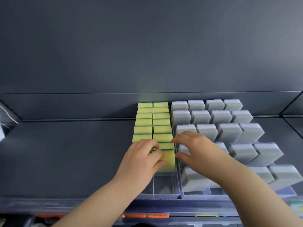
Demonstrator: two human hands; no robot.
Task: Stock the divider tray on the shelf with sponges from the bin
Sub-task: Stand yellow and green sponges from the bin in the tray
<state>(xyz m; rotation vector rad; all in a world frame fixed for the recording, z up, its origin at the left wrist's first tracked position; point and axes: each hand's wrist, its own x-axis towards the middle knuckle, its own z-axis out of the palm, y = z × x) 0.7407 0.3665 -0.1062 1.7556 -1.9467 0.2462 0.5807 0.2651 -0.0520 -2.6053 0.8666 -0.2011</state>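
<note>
Yellow sponge (168, 159), green-backed, apparently upright

I see my left hand (144, 158) gripping the nearest yellow foam sponge (168, 159) with green scouring layer in the clear plastic divider tray (164, 196), my right hand (196, 147) just beside it at 3 o'clock.

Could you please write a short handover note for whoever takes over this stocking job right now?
Left hand: grips the front yellow sponge in the divider tray.
Right hand: fingertips at that sponge's right edge; grip unclear.
Done: two yellow rows filled from the back.
Left: the front compartment is empty. Bin not in view.
</note>
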